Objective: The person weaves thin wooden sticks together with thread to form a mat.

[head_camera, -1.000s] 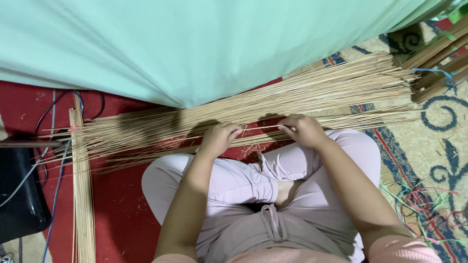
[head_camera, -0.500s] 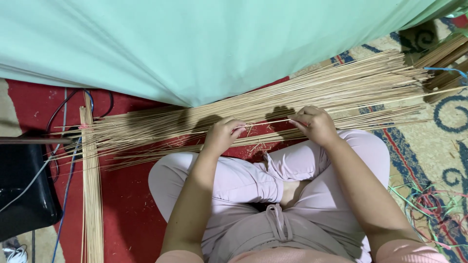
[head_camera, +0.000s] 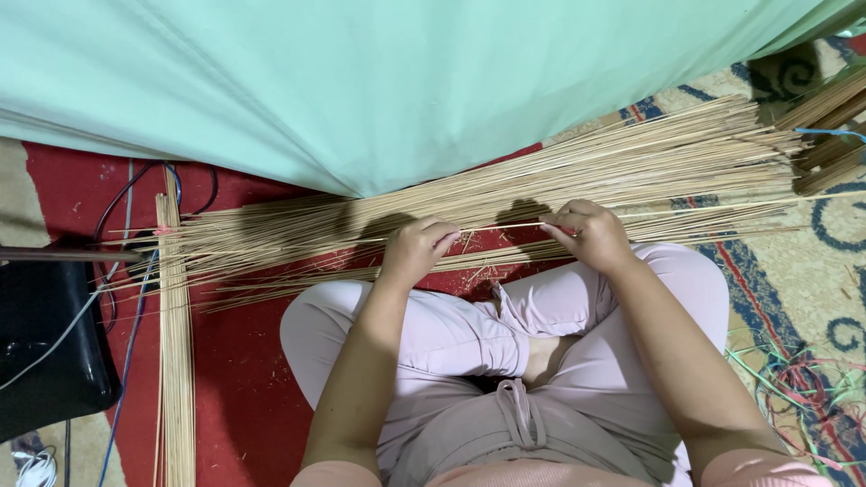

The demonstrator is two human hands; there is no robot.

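A long pile of thin pale sticks (head_camera: pixel 631 171) lies across the floor in front of my crossed legs. My left hand (head_camera: pixel 417 251) and my right hand (head_camera: pixel 588 233) each pinch one thin stick (head_camera: pixel 501 227) that spans between them, just above the pile's near edge. Small splinters lie on the red mat (head_camera: pixel 244 397) between the hands.
A second bundle of sticks (head_camera: pixel 176 361) runs along the left, tied near its top. A pale green cloth (head_camera: pixel 406 81) hangs behind the pile. A black box (head_camera: pixel 45 343) and cables (head_camera: pixel 126 298) sit at left; coloured strings (head_camera: pixel 812 388) lie on the patterned rug at right.
The view has shifted slightly rightward and my hands have moved a little. They now hold a single stick stretched between them, lifted off the pile.
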